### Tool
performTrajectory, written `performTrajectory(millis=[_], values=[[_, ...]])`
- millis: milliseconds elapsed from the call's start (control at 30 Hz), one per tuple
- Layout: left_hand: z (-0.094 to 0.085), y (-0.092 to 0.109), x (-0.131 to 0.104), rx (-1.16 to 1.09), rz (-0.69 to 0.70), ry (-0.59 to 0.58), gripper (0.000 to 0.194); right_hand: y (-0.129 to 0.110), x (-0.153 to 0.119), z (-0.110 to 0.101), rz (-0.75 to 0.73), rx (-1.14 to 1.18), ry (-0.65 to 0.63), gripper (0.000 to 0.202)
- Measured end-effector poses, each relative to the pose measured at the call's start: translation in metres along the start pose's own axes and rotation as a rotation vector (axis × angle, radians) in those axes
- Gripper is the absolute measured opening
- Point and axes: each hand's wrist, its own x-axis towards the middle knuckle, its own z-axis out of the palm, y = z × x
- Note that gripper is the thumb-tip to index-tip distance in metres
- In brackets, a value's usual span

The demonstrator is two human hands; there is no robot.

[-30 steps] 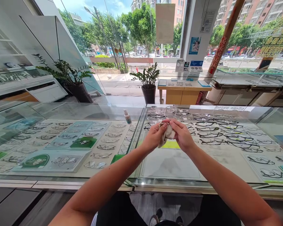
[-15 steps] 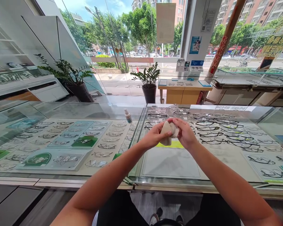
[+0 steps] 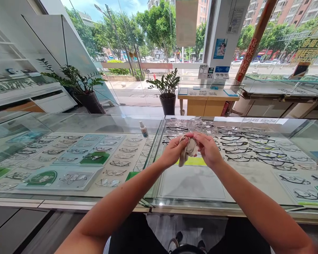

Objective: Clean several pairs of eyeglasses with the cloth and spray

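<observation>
In the head view, both hands meet over the right-hand glass display case. My left hand is closed on a crumpled beige cleaning cloth, thumb on top, and a fold of it hangs below the fingers. My right hand pinches the right side of the same bundle, its fingertips close to the left ones. A rounded outline shows at the cloth's right part; whatever is inside is mostly covered, and I cannot make it out. Just beyond the fingers is a clear round outline.
A small white spray bottle stands on the left glass case, left of my hands. Under the glass lie rows of eyeglasses and a green display card. Potted plants stand beyond the counter, before the window.
My left thumb has moved up over the cloth, which is now more bunched and hangs lower at the left. Both hands stay in nearly the same place.
</observation>
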Motion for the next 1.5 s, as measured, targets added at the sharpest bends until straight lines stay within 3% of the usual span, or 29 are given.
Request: performTrajectory(millis=[233,400,600,800,900,1000,1167,1267,1367,1500], values=[[-0.005,0.003,-0.004,0.067,0.022,-0.145,0.045,-0.003,0.005,-0.008,0.038,0.034,0.054,0.026],[0.000,0.003,-0.004,-0.023,-0.016,-0.095,0.063,-0.003,0.001,-0.003,0.041,0.010,-0.019,0.029],[0.007,0.007,-0.003,-0.024,0.013,0.062,0.056,0.001,-0.002,0.003,-0.019,0.011,-0.121,0.029],[0.003,0.012,-0.006,0.057,0.068,-0.031,0.053,-0.009,-0.004,0.001,-0.001,0.012,-0.042,0.031],[0.009,0.028,0.001,0.073,0.105,-0.068,0.049,-0.027,0.002,0.003,-0.005,0.009,-0.012,0.034],[0.023,0.057,0.021,0.051,0.157,-0.037,0.050,-0.058,0.015,0.015,-0.120,-0.085,-0.023,0.031],[0.041,0.107,0.059,0.084,0.516,0.119,0.047,-0.120,0.031,0.051,-0.385,-0.140,-0.075,0.025],[0.041,0.125,0.065,0.159,0.662,0.161,0.048,-0.139,0.030,0.062,-0.449,-0.186,-0.087,0.026],[0.031,0.133,0.057,0.257,0.683,0.025,0.046,-0.141,0.027,0.056,-0.438,-0.179,-0.129,0.025],[0.016,0.136,0.046,0.332,0.559,-0.200,0.045,-0.137,0.026,0.040,-0.392,-0.144,-0.179,0.023]])
